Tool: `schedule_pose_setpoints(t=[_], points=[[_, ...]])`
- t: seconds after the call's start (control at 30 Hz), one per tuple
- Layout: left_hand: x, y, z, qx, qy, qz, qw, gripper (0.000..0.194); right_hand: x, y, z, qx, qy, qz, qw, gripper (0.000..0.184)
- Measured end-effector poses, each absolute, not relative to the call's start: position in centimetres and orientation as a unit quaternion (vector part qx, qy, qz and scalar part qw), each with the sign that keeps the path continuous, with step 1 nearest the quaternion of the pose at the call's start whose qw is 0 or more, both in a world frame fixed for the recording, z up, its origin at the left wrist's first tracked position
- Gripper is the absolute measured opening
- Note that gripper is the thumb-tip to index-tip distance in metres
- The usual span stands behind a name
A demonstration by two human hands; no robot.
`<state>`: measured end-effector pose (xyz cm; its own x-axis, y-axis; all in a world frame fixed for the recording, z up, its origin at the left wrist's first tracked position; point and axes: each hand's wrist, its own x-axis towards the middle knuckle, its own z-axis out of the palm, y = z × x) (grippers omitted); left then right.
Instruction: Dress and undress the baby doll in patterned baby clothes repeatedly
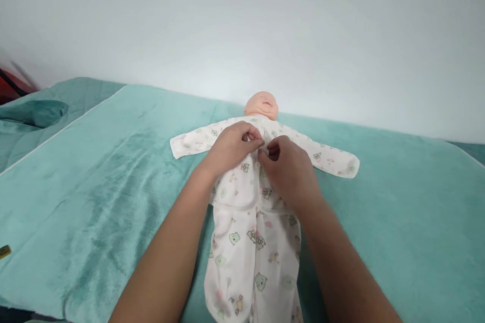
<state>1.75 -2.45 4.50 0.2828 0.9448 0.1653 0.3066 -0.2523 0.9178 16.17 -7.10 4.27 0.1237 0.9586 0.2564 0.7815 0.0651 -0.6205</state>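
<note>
The doll (pixel 261 106) lies face up, bald head (pixel 260 102) at twelve o'clock. Its white animal-print shirt (pixel 234 186) spreads sleeves (pixel 333 160) toward nine and three, hem overlapping matching pants (pixel 235 257) toward six.

This looks like a bedroom, probably in a home: a soft teal plush cover (pixel 125 181) with white piping (pixel 64 128) spreads wide like bedding, up against a plain white wall (pixel 242 25) on the far side. Quilted teal fabric (pixel 89 91) shows at the far left. The doll (pixel 262 104) in printed baby clothes (pixel 235 237) would suit a childcare training room too, so the setting is uncertain.
</note>
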Motion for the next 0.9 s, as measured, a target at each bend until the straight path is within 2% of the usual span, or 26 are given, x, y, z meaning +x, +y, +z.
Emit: schedule_pose_setpoints(t=[0.23, 0.33, 0.43, 0.63, 0.73, 0.9], points=[[1.6, -2.1, 4.2, 0.617, 0.435, 0.428, 0.497, 0.014, 16.1, -6.1, 4.0, -0.679, -0.648, 0.116, 0.324, 0.027], [1.9, -2.1, 4.1, 0.600, 0.432, 0.440, 0.510, 0.015, 16.5, -5.7, 4.0, -0.677, -0.644, 0.132, 0.331, 0.025], [2.2, -2.2, 4.1, 0.593, 0.431, 0.454, 0.507, 0.014, 17.1, -5.4, 4.0, -0.654, -0.632, 0.177, 0.377, 0.019], [2.6, -2.3, 4.2, 0.607, 0.454, 0.447, 0.476, 0.018, 17.9, -5.4, 3.7, -0.554, -0.535, 0.361, 0.526, 0.014], [2.7, -2.3, 4.3, 0.611, 0.449, 0.444, 0.477, 0.018, 17.8, -5.5, 3.6, -0.531, -0.517, 0.395, 0.543, 0.012], [2.6, -2.1, 4.2, 0.593, 0.433, 0.450, 0.509, 0.018, 17.5, -5.5, 3.7, -0.525, -0.536, 0.375, 0.544, 0.010]])
